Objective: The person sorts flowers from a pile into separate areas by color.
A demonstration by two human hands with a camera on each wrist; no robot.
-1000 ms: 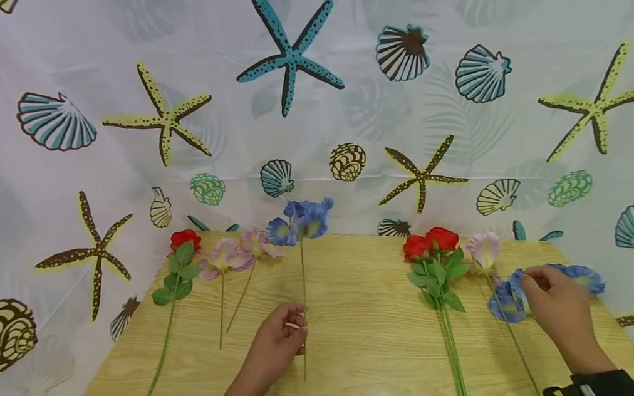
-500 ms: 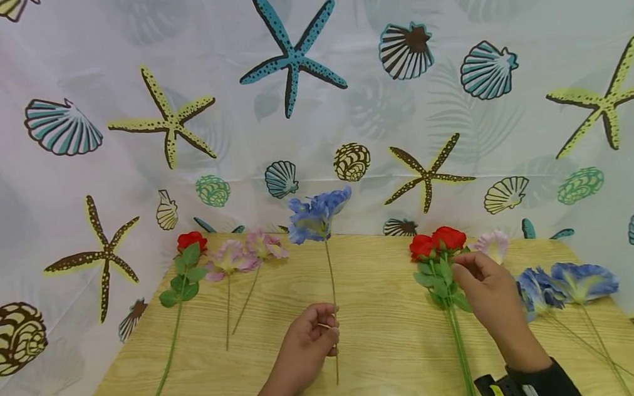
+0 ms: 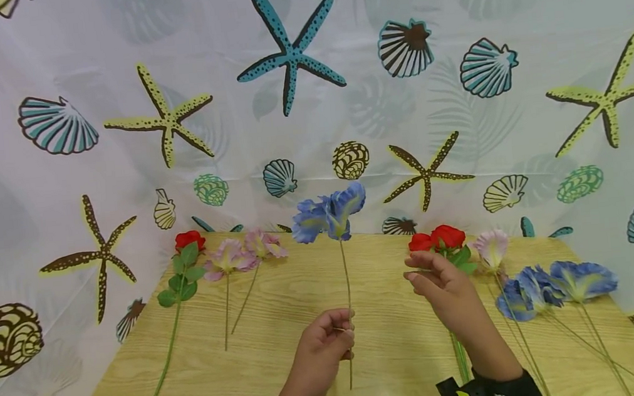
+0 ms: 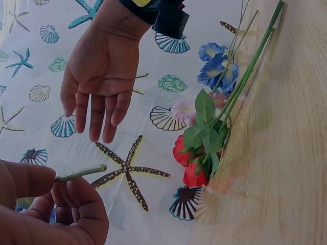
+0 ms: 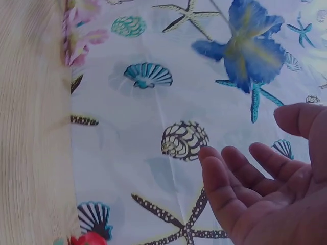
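Observation:
My left hand (image 3: 321, 356) pinches the thin stem of a blue artificial iris (image 3: 330, 214) between thumb and fingers, with the bloom held upright above the table's far edge. The stem's cut end (image 4: 94, 170) sticks out past the fingertips in the left wrist view. Holding nothing, my right hand (image 3: 449, 296) is raised to the right of the iris, fingers relaxed and apart from it. Behind that hand stand out several red roses (image 3: 448, 237), their leaves and stems partly hidden by it. The right wrist view shows the iris bloom (image 5: 254, 46) beyond the open fingers.
On the wooden table (image 3: 243, 387), a red rose (image 3: 189, 242) and pink flowers (image 3: 228, 257) lie at left. A pale pink flower (image 3: 492, 248) and more blue irises (image 3: 583, 278) lie at right. A white seashell-print cloth (image 3: 311, 129) hangs behind.
My left hand has carried the iris rightward, and its bloom has turned. My right hand has moved left from the blue irises, past the roses, towards the middle.

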